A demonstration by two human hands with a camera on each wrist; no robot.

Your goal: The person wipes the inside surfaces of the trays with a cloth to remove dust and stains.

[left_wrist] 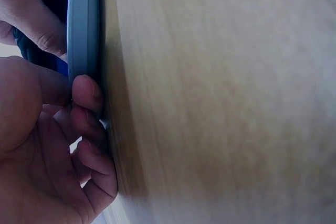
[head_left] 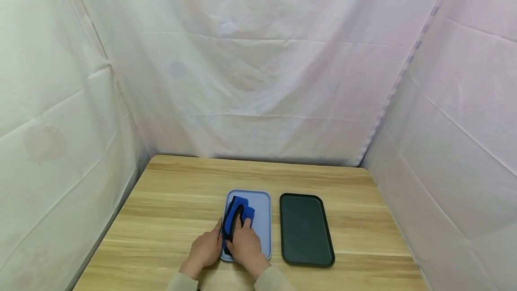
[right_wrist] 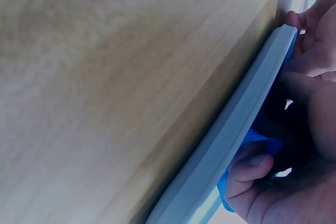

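Observation:
A blue folded fabric item with black edging lies lengthwise on the left side of a light blue tray. My right hand grips the fabric from above, its fingers curled on it. In the right wrist view, bright blue cloth shows by a bent finger, while part of its dark side is hidden. At the tray's left edge is my left hand. The left wrist view shows its fingertips against the outside of the rim, with the thumb over the inner side.
To the right of the light blue tray lies a dark green tray, a narrow gap apart. Both rest on a wood-grain table. White cloth walls enclose the table at the back and both sides.

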